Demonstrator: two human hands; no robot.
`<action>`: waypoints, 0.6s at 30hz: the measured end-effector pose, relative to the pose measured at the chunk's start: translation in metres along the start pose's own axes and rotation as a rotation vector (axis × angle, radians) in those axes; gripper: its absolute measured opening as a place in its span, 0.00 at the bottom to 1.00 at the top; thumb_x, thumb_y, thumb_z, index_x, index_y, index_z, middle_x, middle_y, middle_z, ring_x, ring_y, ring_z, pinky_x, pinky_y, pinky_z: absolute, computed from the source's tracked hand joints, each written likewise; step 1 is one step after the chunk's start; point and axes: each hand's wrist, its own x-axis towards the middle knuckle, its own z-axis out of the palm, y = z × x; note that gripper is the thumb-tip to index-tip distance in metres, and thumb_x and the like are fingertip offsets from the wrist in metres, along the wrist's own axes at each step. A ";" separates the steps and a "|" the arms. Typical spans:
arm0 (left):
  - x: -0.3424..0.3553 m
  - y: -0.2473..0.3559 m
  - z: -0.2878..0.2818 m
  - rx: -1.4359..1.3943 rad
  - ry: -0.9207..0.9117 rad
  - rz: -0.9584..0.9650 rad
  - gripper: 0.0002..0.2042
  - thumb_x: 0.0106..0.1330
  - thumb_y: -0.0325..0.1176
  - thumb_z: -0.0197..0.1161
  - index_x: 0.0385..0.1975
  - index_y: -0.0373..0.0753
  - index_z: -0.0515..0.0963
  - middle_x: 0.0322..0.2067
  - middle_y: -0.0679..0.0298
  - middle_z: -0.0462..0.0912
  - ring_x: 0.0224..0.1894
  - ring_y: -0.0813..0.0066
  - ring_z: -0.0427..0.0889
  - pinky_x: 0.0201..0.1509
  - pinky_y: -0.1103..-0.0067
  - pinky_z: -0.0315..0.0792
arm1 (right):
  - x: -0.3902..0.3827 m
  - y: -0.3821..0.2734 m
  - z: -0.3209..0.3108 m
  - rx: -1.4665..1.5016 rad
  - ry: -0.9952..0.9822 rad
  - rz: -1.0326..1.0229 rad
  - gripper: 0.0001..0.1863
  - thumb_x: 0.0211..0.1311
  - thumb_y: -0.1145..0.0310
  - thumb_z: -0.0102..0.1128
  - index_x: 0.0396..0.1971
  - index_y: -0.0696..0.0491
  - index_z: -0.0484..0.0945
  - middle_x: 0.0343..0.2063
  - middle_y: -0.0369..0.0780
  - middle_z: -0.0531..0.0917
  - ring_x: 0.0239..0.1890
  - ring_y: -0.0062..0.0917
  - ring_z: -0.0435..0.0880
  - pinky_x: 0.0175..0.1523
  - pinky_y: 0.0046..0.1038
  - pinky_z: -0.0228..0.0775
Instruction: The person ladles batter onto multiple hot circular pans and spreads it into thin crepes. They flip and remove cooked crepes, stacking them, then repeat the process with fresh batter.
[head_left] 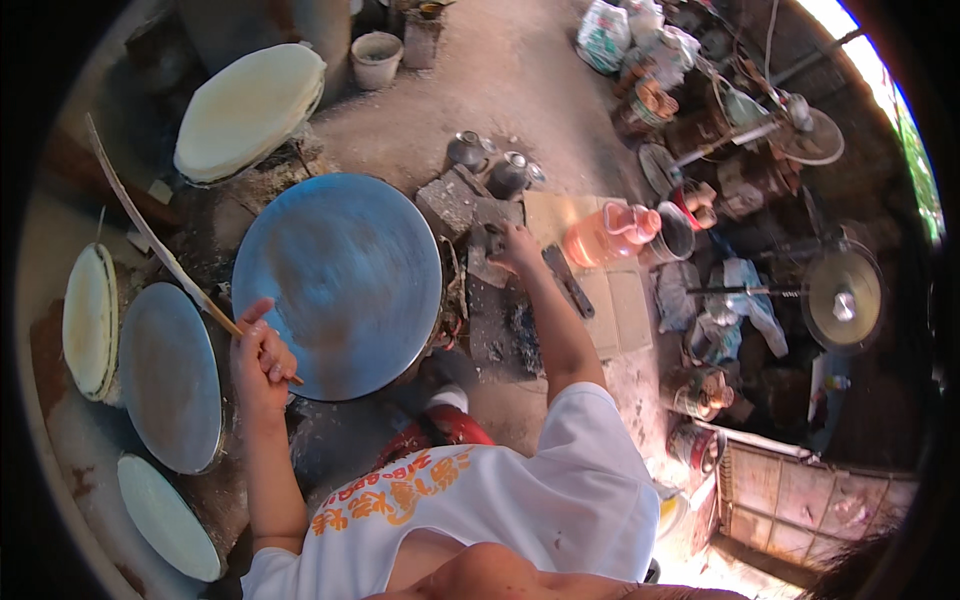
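Note:
My left hand (264,355) is closed around the thin end of a long, curved wooden stick (160,250), one finger sticking out. The stick slants up to the far left, its lower end passing over the near left rim of a large round griddle (345,280). The griddle's bluish-grey surface has brown smears. To the right of the griddle, my right hand (514,250) reaches onto a grey block (487,266). Its fingers are bent around a small dark thing (493,240) that I cannot make out. Beside this hand lies a dark flat bar (568,282) on cardboard (615,310).
A stack of thin round flatbreads (250,110) stands far left, another stack (88,320) at the left edge. Further round plates (170,375) stand nearby. On the right are a pinkish liquid bottle (605,235) and a dark bucket (672,235). Metal pots (510,172) stand beyond the block.

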 end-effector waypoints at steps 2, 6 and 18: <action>-0.008 -0.005 0.006 -0.015 -0.012 0.018 0.11 0.67 0.31 0.48 0.45 0.37 0.73 0.10 0.73 0.55 0.08 0.87 0.52 0.13 0.86 0.56 | 0.006 -0.004 -0.013 -0.115 -0.216 -0.041 0.37 0.33 0.58 0.74 0.48 0.57 0.73 0.41 0.50 0.80 0.47 0.42 0.78 0.53 0.38 0.68; -0.024 -0.010 0.024 0.007 0.033 0.044 0.11 0.67 0.31 0.47 0.46 0.38 0.72 0.09 0.74 0.55 0.08 0.87 0.52 0.13 0.86 0.54 | -0.032 -0.016 -0.020 0.687 0.009 -0.019 0.25 0.36 0.67 0.74 0.39 0.55 0.74 0.33 0.47 0.82 0.39 0.39 0.82 0.43 0.31 0.73; -0.062 -0.014 0.016 -0.024 0.215 0.159 0.10 0.66 0.30 0.49 0.43 0.37 0.72 0.08 0.73 0.56 0.07 0.86 0.52 0.10 0.85 0.52 | 0.016 -0.177 -0.012 0.354 0.270 -0.649 0.27 0.47 0.82 0.52 0.52 0.53 0.71 0.51 0.50 0.75 0.52 0.44 0.74 0.56 0.38 0.67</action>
